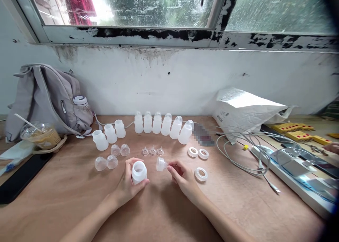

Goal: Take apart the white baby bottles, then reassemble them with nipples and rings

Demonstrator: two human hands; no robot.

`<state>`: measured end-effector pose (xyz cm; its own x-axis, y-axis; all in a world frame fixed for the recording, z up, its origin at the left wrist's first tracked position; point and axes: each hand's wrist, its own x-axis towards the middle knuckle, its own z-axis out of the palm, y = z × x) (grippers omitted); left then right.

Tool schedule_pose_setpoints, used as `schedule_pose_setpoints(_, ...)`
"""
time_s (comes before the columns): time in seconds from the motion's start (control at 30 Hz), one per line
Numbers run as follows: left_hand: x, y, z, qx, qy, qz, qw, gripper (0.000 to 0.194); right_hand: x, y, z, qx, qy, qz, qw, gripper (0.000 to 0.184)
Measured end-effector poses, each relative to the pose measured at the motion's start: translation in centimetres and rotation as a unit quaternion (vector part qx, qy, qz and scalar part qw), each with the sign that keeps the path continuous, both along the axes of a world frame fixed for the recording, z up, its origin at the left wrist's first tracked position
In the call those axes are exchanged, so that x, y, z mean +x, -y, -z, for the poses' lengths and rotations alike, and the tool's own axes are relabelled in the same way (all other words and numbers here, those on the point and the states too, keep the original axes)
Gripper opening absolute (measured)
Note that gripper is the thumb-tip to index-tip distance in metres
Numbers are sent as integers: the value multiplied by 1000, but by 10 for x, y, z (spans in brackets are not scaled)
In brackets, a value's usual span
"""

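Note:
My left hand (pixel 129 182) is wrapped round an uncapped white baby bottle (pixel 139 174), its mouth tipped up toward me. Just right of it, my right hand (pixel 182 176) pinches the clear tip of a bottle nipple fitted in a screw ring (pixel 160 164). This ring is turned on its side, its open end facing the bottle but apart from it. Beyond my hands lie three loose clear nipples (pixel 152 151) in a row. White collar rings (pixel 201 174) lie to the right, and several clear domed caps (pixel 112 162) to the left.
Three uncapped bottles (pixel 110 133) and several capped bottles (pixel 157 122) stand farther back. A backpack (pixel 47 97), a drink cup (pixel 42 136) and a phone (pixel 23 176) are on the left. Cables, a power strip (pixel 291 178) and a white bag (pixel 246 108) occupy the right. Another person's hand (pixel 332 147) shows at the edge.

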<state>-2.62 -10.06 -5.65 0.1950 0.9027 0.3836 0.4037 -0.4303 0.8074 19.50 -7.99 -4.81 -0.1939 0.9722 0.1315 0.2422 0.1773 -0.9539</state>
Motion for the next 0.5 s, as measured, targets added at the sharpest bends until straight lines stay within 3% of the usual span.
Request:
schedule_pose_setpoints(0.07, -4, 0, -5, -12, -29, -11, 999, 43, 0, 1, -2, -4, -12, -3, 1000, 24)
schedule_pose_setpoints(0.2, -13, -4, -10, 106, -120, -5, 987, 48, 0, 3, -5, 8, -1, -5, 1000, 21)
schedule_pose_setpoints(0.33, -19, -6, -3, 194, -198, -10, 961, 46, -3, 6, -3, 85, 69, -14, 994, 15)
schedule_pose_setpoints(0.5, -19, -6, -1, 223, -237, 27, 945, 40, -5, 10, 4, 167, 121, -44, 978, 9)
